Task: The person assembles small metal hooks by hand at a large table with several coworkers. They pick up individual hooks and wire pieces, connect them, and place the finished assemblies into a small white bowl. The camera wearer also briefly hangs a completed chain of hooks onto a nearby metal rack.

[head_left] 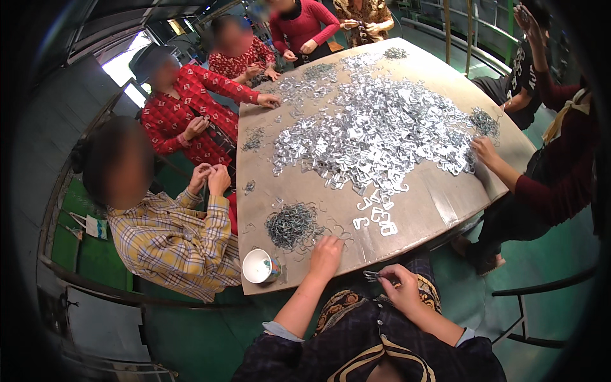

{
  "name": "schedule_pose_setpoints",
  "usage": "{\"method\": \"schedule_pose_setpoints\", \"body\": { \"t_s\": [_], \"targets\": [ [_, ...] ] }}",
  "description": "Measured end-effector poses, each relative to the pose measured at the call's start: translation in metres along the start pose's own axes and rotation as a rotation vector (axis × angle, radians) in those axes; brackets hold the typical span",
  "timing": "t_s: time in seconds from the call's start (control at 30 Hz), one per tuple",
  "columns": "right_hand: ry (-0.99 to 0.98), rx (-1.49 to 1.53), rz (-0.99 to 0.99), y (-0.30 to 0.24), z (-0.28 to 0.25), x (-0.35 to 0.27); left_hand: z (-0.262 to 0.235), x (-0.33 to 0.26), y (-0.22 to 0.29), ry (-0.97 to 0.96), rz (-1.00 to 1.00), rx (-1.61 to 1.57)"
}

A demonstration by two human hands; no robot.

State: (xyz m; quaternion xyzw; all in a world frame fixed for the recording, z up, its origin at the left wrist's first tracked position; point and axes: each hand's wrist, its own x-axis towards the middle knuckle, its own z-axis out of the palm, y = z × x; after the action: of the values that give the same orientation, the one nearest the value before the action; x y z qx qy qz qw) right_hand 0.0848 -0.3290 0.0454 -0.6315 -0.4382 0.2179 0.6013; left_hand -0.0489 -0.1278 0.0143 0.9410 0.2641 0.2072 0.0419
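My left hand (pixel 326 256) reaches onto the near edge of the table, its fingers bent down and slightly apart among scattered bent wire pieces (pixel 337 230). Just left of it lies a dark heap of the same wire pieces (pixel 293 226). Off the table edge, above my lap, my right hand (pixel 402 290) pinches a small metal clip (pixel 370 275) between thumb and fingers. Several loose whitish hook-shaped pieces (pixel 386 226) lie in front of my hands. Behind them spreads a large shiny heap of such pieces (pixel 382 127).
A white paper cup (pixel 257 266) stands at the table's near left corner. Brown sheeting covers the table (pixel 433 210). People sit or stand around it; a plaid sleeve (pixel 219 223) is close on the left, a dark red sleeve (pixel 534 191) on the right. Smaller wire heaps (pixel 485 122) lie around.
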Motion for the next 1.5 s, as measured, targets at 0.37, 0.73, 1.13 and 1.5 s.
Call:
{"method": "schedule_pose_setpoints", "body": {
  "t_s": [0.37,0.73,1.13,1.5],
  "targets": [
    [0.006,-0.011,-0.026,-0.002,0.002,-0.002,-0.01,0.014,0.005,-0.133,-0.086,-0.017],
    [0.039,0.009,0.0,0.001,0.004,-0.005,-0.072,-0.001,0.053,-0.236,-0.304,-0.983],
    [0.022,-0.004,-0.002,-0.001,0.004,-0.004,-0.056,-0.018,0.072,-0.162,-0.206,-1.058],
    [0.022,-0.003,-0.122,-0.002,0.001,0.001,-0.056,-0.028,0.082,-0.173,-0.267,-1.201]
  ]
}}
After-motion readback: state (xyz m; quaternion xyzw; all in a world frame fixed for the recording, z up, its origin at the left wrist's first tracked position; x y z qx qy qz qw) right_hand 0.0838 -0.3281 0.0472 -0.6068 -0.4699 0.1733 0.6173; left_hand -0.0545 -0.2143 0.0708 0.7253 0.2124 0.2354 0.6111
